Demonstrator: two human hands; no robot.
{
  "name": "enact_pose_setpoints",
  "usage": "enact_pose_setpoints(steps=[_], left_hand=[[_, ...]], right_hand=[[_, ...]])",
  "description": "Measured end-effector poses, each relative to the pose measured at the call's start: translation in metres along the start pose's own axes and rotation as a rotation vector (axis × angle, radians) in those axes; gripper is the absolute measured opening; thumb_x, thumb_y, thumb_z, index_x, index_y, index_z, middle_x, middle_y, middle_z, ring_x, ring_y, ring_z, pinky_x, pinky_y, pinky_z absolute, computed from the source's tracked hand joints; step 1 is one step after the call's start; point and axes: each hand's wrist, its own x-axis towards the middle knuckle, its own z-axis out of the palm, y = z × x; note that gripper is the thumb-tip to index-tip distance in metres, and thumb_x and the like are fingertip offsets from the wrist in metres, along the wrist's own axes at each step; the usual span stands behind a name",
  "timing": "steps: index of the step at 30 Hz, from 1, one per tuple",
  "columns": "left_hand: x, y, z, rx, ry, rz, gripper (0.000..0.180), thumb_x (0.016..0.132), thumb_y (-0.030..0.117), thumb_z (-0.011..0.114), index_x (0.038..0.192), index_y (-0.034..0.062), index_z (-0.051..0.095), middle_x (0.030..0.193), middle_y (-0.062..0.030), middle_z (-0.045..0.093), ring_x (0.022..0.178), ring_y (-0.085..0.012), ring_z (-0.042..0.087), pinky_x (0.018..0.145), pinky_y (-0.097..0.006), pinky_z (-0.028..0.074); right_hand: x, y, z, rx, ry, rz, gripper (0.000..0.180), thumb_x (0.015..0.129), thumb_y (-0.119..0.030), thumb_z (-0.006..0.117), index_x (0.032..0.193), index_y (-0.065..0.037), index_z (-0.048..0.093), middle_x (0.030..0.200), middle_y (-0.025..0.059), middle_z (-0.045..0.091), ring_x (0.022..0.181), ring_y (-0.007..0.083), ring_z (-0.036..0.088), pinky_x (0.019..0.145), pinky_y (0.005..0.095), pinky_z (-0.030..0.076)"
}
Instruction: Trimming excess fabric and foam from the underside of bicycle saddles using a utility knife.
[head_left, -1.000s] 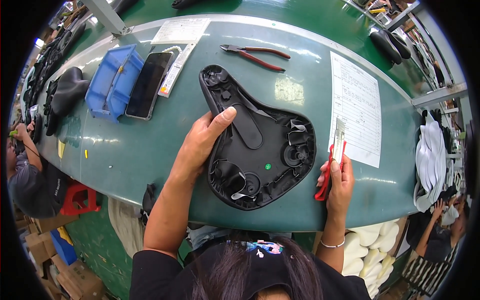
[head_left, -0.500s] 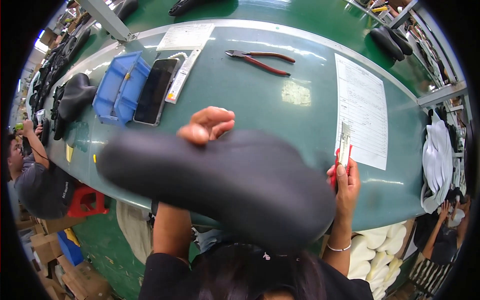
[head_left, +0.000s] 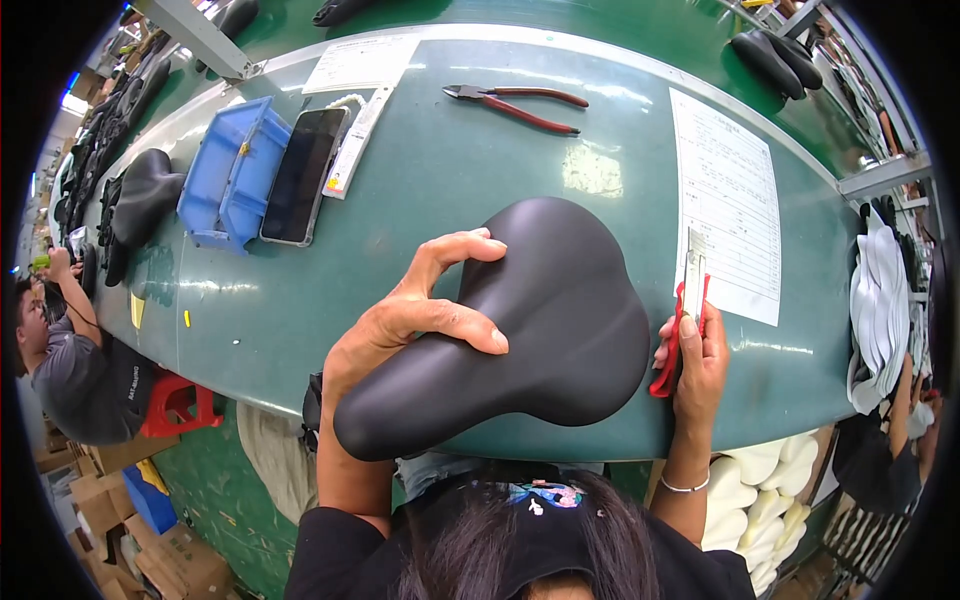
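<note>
A black bicycle saddle [head_left: 560, 310] is held above the near part of the table, its smooth top showing and its narrow nose toward the lower left. My left hand [head_left: 410, 310] grips it from the left, with thumb and forefinger on its upper side; the other fingers are partly hidden. To the right of the saddle, my right hand [head_left: 695, 355] is closed around a red-handled cutter [head_left: 694, 285] with a flat metal blade pointing away from me. The blade overlaps the printed sheet in view.
Red-handled cutting pliers [head_left: 520, 98] lie at the far middle of the green table. A printed sheet [head_left: 730, 200] lies at right; a blue bin [head_left: 215, 180] and a phone [head_left: 303, 175] at left. Saddles [head_left: 145, 198] stand farther left. A co-worker [head_left: 85, 370] sits there.
The saddle has turned, its wide end swinging away from me and its nose coming nearer. My left hand now shows on its upper side. My right hand keeps the cutter in nearly the same place.
</note>
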Motion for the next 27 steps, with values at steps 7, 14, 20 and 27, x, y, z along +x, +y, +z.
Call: enact_pose_setpoints(steps=[7,14,20,27], left_hand=[[0.01,-0.008,-0.013,0.282,-0.052,0.074,0.021,0.084,0.024,0.061,0.095,0.006,0.061,0.118,-0.0231,0.055,0.117,-0.0341,0.051,0.099,-0.042,0.038],[0.013,-0.025,-0.032,-0.588,0.558,-0.372,0.044,0.088,0.031,0.061,0.119,0.0013,0.056,0.117,-0.0094,0.061,0.109,-0.0202,0.057,0.097,-0.035,0.043],[0.002,-0.025,-0.028,-0.437,0.512,-0.525,0.036,0.086,0.032,0.062,0.108,0.0038,0.061,0.105,-0.0055,0.064,0.097,-0.0161,0.06,0.088,-0.032,0.046],[0.026,-0.002,-0.032,-0.57,0.466,-0.601,0.039,0.087,0.029,0.057,0.108,-0.0037,0.058,0.093,-0.0103,0.064,0.076,-0.0147,0.063,0.07,-0.029,0.053]], right_hand=[[0.001,0.003,-0.003,-0.021,0.006,-0.036,0.033,0.096,-0.024,0.053,0.12,0.0,0.051,0.079,0.0034,0.059,0.059,0.0066,0.053,0.053,0.0207,0.046],[-0.002,0.0,-0.002,-0.002,-0.009,0.0,0.033,0.096,-0.023,0.053,0.121,0.0,0.05,0.079,0.0037,0.059,0.058,0.0065,0.052,0.053,0.0203,0.045],[-0.003,0.002,0.002,0.024,-0.031,-0.051,0.034,0.097,-0.022,0.051,0.123,-0.001,0.049,0.08,0.004,0.059,0.059,0.0074,0.053,0.053,0.0217,0.046],[0.003,-0.021,-0.008,-0.519,-0.234,-0.65,0.043,0.09,-0.008,0.059,0.13,-0.002,0.045,0.08,0.0088,0.062,0.057,0.0141,0.055,0.053,0.0254,0.047]])
